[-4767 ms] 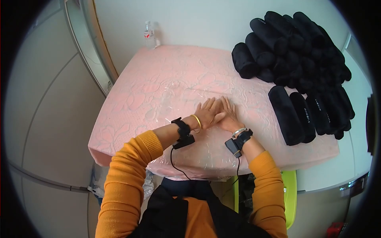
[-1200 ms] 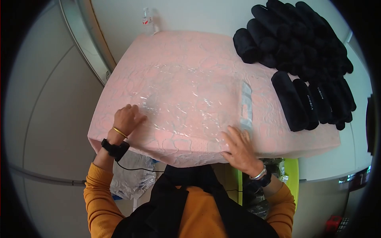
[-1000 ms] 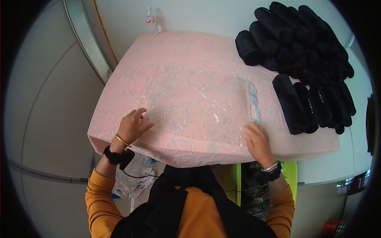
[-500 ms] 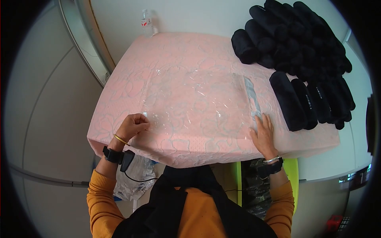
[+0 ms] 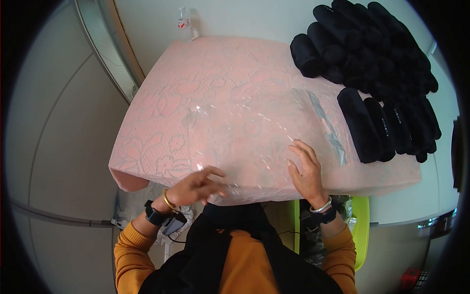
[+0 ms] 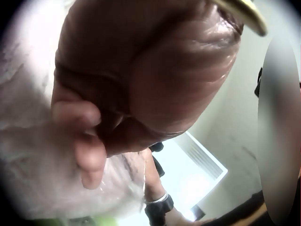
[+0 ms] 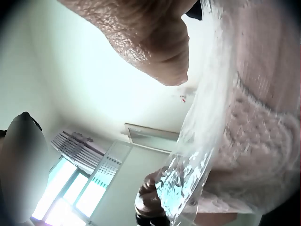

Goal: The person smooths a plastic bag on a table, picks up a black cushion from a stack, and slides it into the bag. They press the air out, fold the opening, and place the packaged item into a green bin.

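Observation:
A clear plastic bag (image 5: 249, 132) with a silvery strip (image 5: 325, 125) along its right end lies flat on the pink tablecloth (image 5: 147, 122), at a slant. My left hand (image 5: 196, 187) hovers at the table's front edge over the bag's near left part, its fingers loosely bent and spread. From the left wrist view, the same hand (image 6: 146, 70) shows bent fingers with nothing visible between them. Over the bag's right part is my right hand (image 5: 308, 174), fingers extended and thumb apart. In the right wrist view a shiny edge of plastic film (image 7: 186, 183) rises close to the left hand.
Black rolled cushions (image 5: 362, 54) are heaped at the back right, with several more laid in a row (image 5: 364, 127) before them. A plastic bottle (image 5: 184, 24) stands at the back left. Under the table's front is a yellow-green bin (image 5: 361, 235) of dark packages.
The bag has slid toward the front edge and turned, its strip end swinging right and nearer. My left hand has moved right and its fingers have opened; the right hand has shifted slightly left.

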`<state>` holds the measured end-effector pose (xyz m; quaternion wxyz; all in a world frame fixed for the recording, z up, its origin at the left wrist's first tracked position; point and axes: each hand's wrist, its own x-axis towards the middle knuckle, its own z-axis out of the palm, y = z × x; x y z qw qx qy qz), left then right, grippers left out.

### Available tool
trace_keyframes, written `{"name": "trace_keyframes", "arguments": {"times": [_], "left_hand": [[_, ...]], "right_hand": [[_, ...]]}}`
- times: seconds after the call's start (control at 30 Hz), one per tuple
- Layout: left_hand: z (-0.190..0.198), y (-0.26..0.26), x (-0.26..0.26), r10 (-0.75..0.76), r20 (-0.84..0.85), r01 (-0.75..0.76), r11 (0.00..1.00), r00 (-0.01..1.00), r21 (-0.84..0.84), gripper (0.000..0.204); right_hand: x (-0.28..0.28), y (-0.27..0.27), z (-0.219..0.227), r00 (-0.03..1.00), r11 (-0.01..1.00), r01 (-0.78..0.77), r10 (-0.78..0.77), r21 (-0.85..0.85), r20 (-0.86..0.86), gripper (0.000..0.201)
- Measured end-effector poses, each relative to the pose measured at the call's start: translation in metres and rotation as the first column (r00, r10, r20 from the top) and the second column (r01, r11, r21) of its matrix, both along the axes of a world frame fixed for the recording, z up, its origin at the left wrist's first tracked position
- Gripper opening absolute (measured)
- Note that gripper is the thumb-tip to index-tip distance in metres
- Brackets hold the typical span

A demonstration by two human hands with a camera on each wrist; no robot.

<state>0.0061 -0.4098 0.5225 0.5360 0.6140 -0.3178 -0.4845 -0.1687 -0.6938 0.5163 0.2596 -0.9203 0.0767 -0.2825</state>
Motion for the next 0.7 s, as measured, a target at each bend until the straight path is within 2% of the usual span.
{"name": "trace_keyframes", "arguments": {"times": [0.03,0.07,0.13,0.17,0.2,0.23,0.3,0.33,0.37,0.43,0.47,0.5,0.57,0.6,0.7], "left_hand": [[0.002,-0.004,-0.006,-0.168,0.016,0.168,0.985,0.986,-0.024,0.026],[0.001,-0.009,-0.007,-0.173,0.014,0.173,0.985,0.985,-0.023,0.026],[-0.002,-0.022,-0.003,-0.365,0.311,0.387,0.922,0.878,-0.012,0.031],[-0.005,-0.029,-0.001,-0.441,0.452,0.487,0.873,0.776,0.015,0.033],[-0.011,-0.035,0.001,-0.448,0.457,0.498,0.867,0.769,0.012,0.033],[-0.020,-0.042,0.003,-0.372,0.645,0.468,0.883,0.667,0.025,0.034],[-0.031,-0.052,0.005,-0.177,0.914,0.400,0.916,0.365,0.017,0.036],[-0.029,-0.053,0.004,-0.187,0.910,0.414,0.910,0.370,0.019,0.036],[-0.029,-0.054,0.003,-0.195,0.935,0.395,0.916,0.297,0.066,0.040],[-0.027,-0.063,0.007,-0.188,0.975,0.354,0.925,0.122,0.134,0.050],[-0.028,-0.070,0.011,-0.166,0.980,0.367,0.923,0.107,0.116,0.050],[-0.032,-0.074,0.011,-0.096,0.988,0.376,0.926,0.117,0.046,0.060],[-0.039,-0.078,0.016,0.027,0.988,0.387,0.918,0.149,-0.083,0.081],[-0.036,-0.078,0.019,0.024,0.989,0.390,0.918,0.145,-0.079,0.081],[-0.005,-0.074,0.028,0.036,0.863,0.226,0.959,0.504,-0.171,0.115]], "right_hand": [[0.001,0.006,0.000,0.999,1.000,-0.025,0.025,-0.009,-0.020,0.043],[0.002,0.010,0.000,0.998,0.999,-0.046,0.045,-0.018,-0.039,0.042],[-0.003,0.012,0.000,0.997,0.998,-0.054,0.052,-0.028,-0.058,0.042],[-0.004,0.009,-0.002,0.998,0.992,0.024,-0.032,-0.124,-0.062,0.042],[-0.005,0.005,-0.004,0.991,0.970,0.102,-0.117,-0.221,-0.057,0.042],[-0.005,0.001,-0.006,0.979,0.932,0.177,-0.201,-0.315,-0.044,0.042],[-0.006,-0.026,-0.012,0.960,0.905,0.256,-0.279,-0.340,-0.019,0.042],[-0.011,-0.038,-0.019,0.937,0.878,0.324,-0.349,-0.352,-0.009,0.042],[-0.024,-0.041,-0.028,0.905,0.844,0.393,-0.426,-0.364,-0.011,0.043],[-0.043,-0.035,-0.041,0.876,0.832,0.417,-0.476,-0.366,-0.084,0.042],[-0.040,-0.036,-0.039,0.865,0.830,0.415,-0.486,-0.374,-0.120,0.042],[-0.040,-0.037,-0.035,0.857,0.834,0.407,-0.490,-0.373,-0.162,0.041],[-0.039,-0.036,-0.033,0.872,0.844,0.402,-0.472,-0.354,-0.134,0.041],[-0.039,-0.034,-0.034,0.888,0.863,0.387,-0.444,-0.326,-0.119,0.041],[-0.034,-0.028,-0.028,0.922,0.896,0.352,-0.382,-0.270,-0.065,0.040]]}}
